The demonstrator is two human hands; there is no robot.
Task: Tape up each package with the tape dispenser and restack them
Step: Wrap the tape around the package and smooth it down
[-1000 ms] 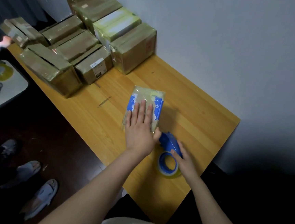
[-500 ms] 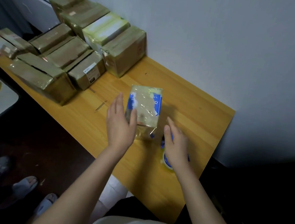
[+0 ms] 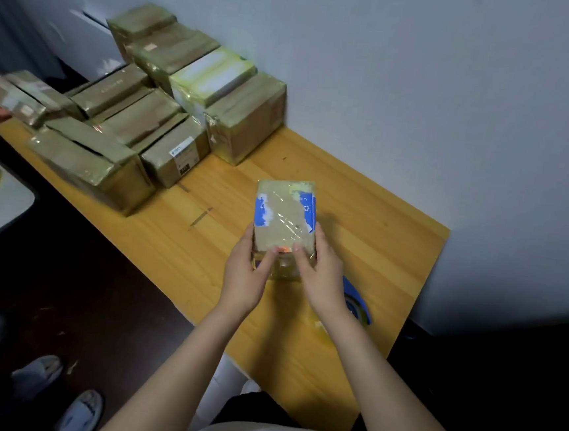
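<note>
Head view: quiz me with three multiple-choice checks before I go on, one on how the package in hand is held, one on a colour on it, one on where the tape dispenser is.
1. How is the package held?
A. gripped by the left hand and the right hand together
B. by one hand only
C. lying untouched

2. What colour are the large patches on its top?
A. pink
B. blue
C. black

3. Where is the tape dispenser?
A. in the left hand
B. on the table, beside the right wrist
C. on top of the package

Answers:
1 A: fingers of both hands wrap its near end, thumbs on top.
2 B: a blue patch shows at each side under the clear tape.
3 B: its blue body lies on the wood, partly hidden by the right wrist.
</note>
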